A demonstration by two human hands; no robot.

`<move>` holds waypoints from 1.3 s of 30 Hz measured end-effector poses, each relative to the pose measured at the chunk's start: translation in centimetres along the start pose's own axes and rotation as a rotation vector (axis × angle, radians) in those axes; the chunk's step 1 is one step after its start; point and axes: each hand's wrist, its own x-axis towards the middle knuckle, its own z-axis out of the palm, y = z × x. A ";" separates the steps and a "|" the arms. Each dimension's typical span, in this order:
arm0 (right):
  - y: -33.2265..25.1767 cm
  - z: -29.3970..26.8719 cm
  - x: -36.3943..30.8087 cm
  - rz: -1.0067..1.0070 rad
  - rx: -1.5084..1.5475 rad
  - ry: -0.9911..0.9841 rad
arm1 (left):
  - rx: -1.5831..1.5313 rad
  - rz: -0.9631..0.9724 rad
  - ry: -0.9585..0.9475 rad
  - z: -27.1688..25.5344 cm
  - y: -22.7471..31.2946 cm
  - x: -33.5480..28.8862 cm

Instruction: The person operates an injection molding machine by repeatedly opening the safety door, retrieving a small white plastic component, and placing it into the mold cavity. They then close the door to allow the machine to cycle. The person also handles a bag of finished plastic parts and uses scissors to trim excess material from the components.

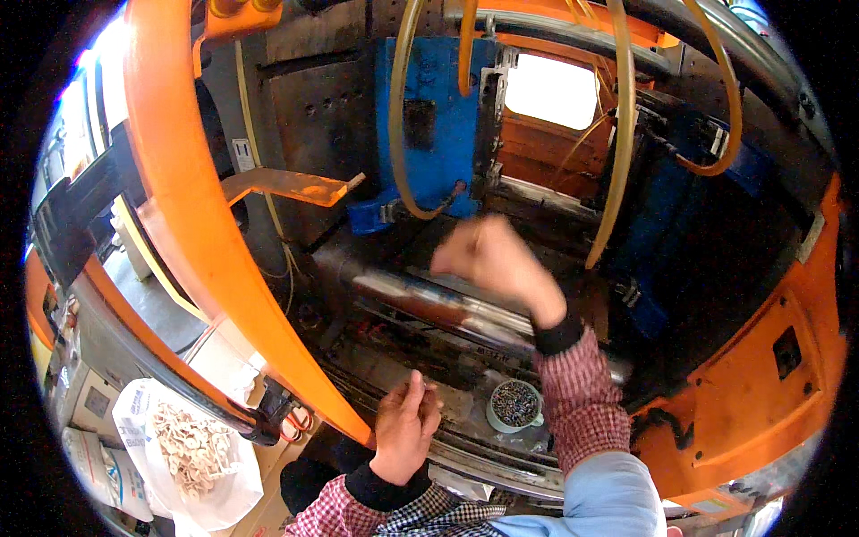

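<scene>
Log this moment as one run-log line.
left hand: low, half-closed, empty | right hand: blurred, reaching into orange machine above steel bar | small cup between forearms

I count two bare hands, the left hand (404, 428) and the right hand (492, 259). I see one small round cup (515, 405) full of dark small pieces, one white plastic bag (190, 452) of pale moulded parts, and four yellowish translucent hoses (620, 134).
</scene>
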 end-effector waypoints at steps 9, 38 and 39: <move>-3.3 3.8 -7.4 -0.139 -0.069 -0.303 | -0.180 0.034 -0.127 2.0 -0.4 1.7; 17.0 -10.0 15.7 0.126 -0.405 1.272 | 0.109 -0.083 -0.353 -0.1 -2.6 -1.0; 17.0 -10.0 15.6 0.109 -0.374 1.273 | 0.087 -0.092 -0.354 -0.1 -2.6 -1.0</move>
